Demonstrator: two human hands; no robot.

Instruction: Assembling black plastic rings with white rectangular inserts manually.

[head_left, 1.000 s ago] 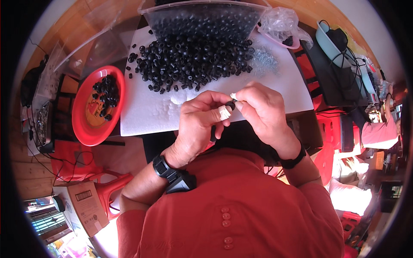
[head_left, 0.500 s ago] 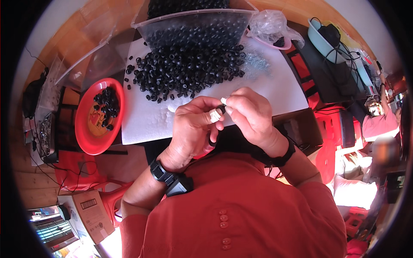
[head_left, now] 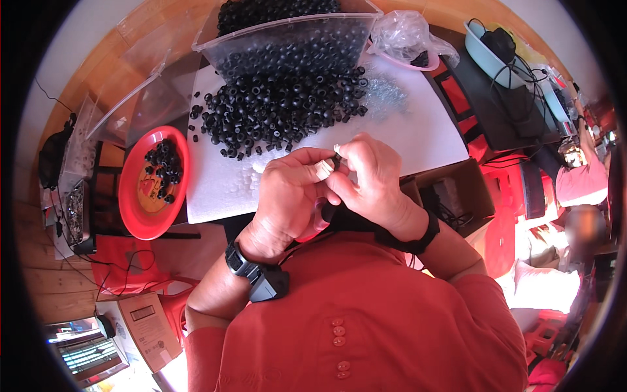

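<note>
My left hand [head_left: 282,188] and my right hand [head_left: 373,175] meet in front of my chest, just off the near edge of the table. Between their fingertips is a small black part [head_left: 336,159], mostly hidden by the fingers. Off-white tape [head_left: 324,170] wraps my left thumb, and a bit of white shows at a right fingertip too. Below the left fingers, a red-and-black handle-like thing [head_left: 319,219] shows against the palm; its kind is unclear. Beyond the hands lies a heap of small black ring-shaped pieces [head_left: 274,114] on a white sheet [head_left: 212,196].
A clear plastic bin [head_left: 294,29] of black pieces stands behind the heap. To the left is a red oval plate [head_left: 127,209] with several pieces. Small silvery bits [head_left: 385,95] lie near a plastic bag [head_left: 405,36] at right. An open cardboard box [head_left: 480,189] sits beside the table.
My right hand has shifted slightly left and its thumb has come lower, closer to the left fingers. The red-and-black thing in the left palm shows more.
</note>
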